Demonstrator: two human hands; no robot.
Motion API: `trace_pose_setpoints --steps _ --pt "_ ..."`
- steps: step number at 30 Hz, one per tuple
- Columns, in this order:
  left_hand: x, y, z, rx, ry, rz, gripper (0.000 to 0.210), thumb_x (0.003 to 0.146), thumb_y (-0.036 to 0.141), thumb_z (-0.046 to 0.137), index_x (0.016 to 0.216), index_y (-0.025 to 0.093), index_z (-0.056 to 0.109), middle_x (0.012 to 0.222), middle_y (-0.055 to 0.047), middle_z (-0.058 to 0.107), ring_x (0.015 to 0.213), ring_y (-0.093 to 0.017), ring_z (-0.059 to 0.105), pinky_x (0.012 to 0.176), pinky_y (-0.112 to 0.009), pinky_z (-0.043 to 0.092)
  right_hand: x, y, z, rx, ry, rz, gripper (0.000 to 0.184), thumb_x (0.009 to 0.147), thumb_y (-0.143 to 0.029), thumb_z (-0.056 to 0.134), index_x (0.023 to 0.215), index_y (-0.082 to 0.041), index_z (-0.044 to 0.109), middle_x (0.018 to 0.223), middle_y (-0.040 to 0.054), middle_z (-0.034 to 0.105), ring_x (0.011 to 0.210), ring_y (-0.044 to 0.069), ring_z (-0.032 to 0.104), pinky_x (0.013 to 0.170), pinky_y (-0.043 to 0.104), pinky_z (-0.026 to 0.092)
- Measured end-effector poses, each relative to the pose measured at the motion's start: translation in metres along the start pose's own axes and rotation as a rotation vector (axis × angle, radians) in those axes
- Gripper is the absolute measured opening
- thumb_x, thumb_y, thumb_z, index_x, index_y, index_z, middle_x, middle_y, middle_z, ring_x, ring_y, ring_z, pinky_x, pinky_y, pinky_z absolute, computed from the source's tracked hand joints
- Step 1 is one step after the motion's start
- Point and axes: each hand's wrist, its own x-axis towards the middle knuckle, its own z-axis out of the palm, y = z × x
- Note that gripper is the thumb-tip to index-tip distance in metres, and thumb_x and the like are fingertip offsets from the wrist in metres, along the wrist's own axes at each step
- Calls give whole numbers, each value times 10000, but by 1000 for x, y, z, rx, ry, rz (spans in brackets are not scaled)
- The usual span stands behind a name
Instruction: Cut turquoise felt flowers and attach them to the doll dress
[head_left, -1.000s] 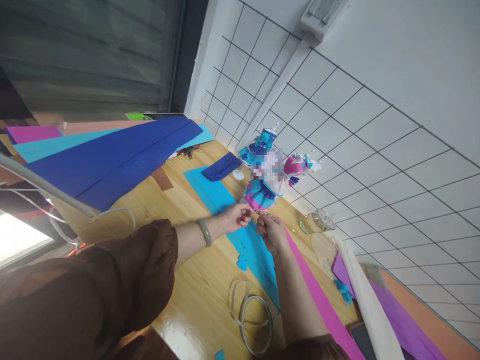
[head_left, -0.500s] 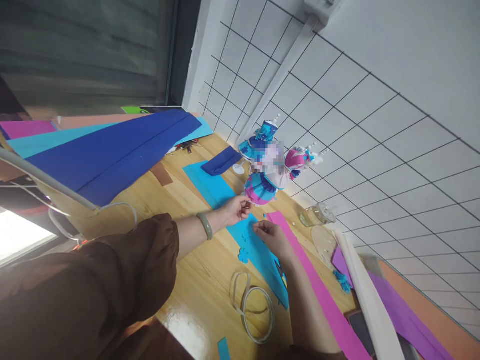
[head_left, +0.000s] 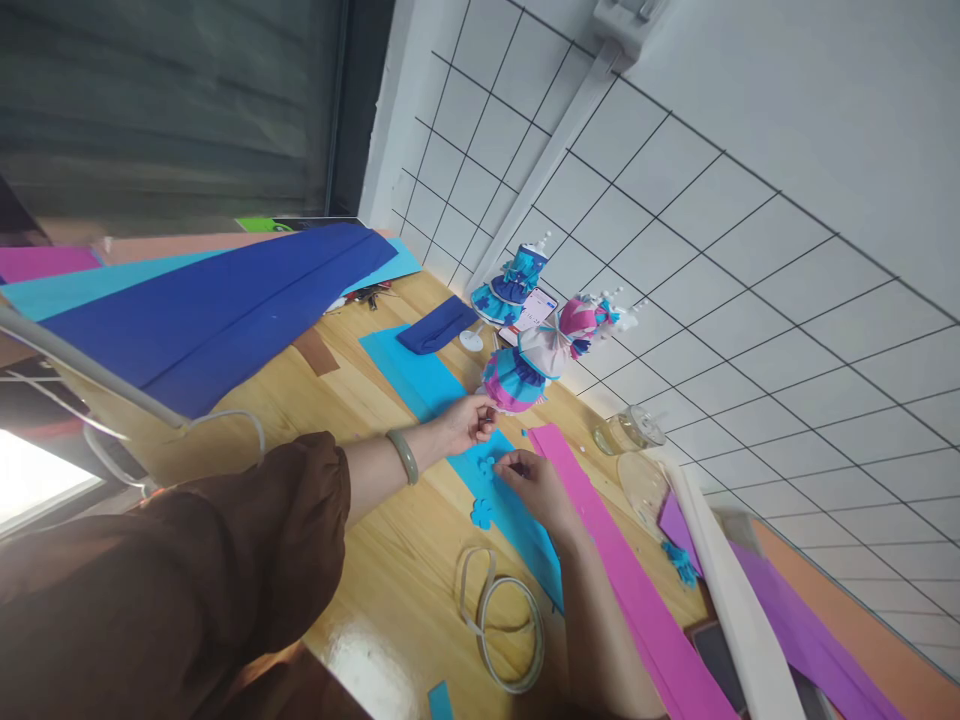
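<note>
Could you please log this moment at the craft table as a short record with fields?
surface: wooden table
left hand: fingers pinched, by the light blue foam sheet
right hand: fingertips on a small blue flower cutout
near hands: second flower cutout, pink foam strip, dress figurines
front: white cord loop

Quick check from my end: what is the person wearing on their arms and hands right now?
The left arm has a loose brown sleeve gathered at the forearm, with a pale green bangle on the wrist. The left hand is bare, no glove or ring visible. The right hand and forearm are bare too; only a trace of brown cloth shows at the frame's bottom edge.
</note>
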Motion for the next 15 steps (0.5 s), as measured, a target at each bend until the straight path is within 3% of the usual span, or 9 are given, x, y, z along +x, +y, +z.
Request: trace_pose_setpoints --steps 7,15 --pt "3 0 -3 15 -47 -15 115 714 172 465 606 135 449 512 36 440 347 -30 335 312 -167 166 16 -23 -4 244 205 -94 249 684 -398 639 733 -155 618 631 27 600 588 145 538 565 264 414" --pt "-1 1 1 4 -68 -20 174 746 187 443 579 148 415 439 48 384 317 -32 282 318 -176 133 40 -25 1 174 377 -153 226 683 -371 637 751 -156 616 677 32 610 617 150 557 584 276 439"
